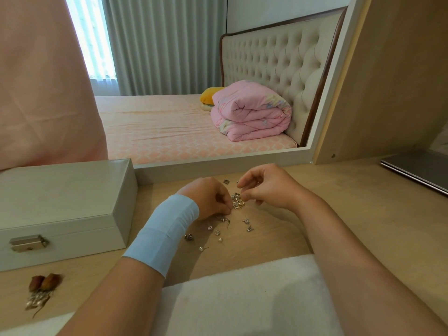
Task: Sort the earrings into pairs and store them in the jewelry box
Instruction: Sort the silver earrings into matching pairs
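Head view: both hands work over a light wooden tabletop (339,202) in front of a mirror (327,105).

1. Task items. An earring cluster (237,202), a small tangled heap of silver and gold pieces, lies on the tabletop between the two hands. Loose earrings (217,232) are scattered singly just nearer the person, among them two pearl studs. One further stud (226,181) lies on the far side of the heap.
2. Right hand (266,187). Thumb and forefinger are brought together in a pinch on a piece at the right edge of the earring cluster. The other fingers are curled above it.
3. Left hand (211,198). The fingers are curled downward, with the tips touching the left edge of the heap. The back of the hand blocks the view, so it cannot be told whether they grip a piece. A blue band (167,229) wraps the wrist.
4. Jewelry box (63,204). The pale box stands to the left, well apart from the earrings, with its lid down and its metal latch (28,243) facing the person.
5. Other items. Dried rosebuds (44,282) lie in front of the box. A white cloth (242,287) lies along the near edge.
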`<act>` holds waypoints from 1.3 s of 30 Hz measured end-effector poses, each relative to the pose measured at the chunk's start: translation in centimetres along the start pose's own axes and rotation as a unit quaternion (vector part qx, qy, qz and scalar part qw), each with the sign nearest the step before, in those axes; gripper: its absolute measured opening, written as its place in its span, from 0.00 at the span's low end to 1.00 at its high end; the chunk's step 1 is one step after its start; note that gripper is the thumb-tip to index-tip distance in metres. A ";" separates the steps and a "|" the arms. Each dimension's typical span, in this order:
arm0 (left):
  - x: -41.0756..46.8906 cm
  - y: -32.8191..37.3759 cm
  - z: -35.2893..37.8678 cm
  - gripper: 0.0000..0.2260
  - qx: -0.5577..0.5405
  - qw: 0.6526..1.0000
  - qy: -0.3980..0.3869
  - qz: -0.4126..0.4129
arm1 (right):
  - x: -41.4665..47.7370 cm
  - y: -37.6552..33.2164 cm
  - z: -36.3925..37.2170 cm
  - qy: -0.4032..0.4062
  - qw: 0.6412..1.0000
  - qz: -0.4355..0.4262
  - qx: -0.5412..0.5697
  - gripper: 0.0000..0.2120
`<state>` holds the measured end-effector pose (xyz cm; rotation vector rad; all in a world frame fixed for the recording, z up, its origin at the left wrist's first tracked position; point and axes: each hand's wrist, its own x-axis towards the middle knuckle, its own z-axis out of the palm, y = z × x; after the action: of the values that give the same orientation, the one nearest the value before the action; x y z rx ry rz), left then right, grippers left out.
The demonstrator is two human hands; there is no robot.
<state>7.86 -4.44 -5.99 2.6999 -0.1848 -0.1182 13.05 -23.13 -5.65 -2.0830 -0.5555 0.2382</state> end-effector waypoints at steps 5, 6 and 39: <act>-0.6 -1.0 -1.6 0.02 -0.058 0.994 0.094 -0.011 | 0.0 -1.0 1.4 0.003 0.998 -0.031 0.046 0.15; -0.8 -1.2 -2.2 0.02 -0.085 0.990 0.116 -0.017 | 0.1 -1.4 1.7 0.009 0.997 -0.042 0.066 0.15; -16.9 -3.7 -4.5 0.07 -0.481 0.853 0.117 -0.163 | -6.3 -10.9 10.8 0.017 0.977 -0.162 0.137 0.14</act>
<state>-7.89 3.24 -2.53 1.6864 0.3341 0.0232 0.28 -12.99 -2.71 -1.6980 -0.7843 0.0822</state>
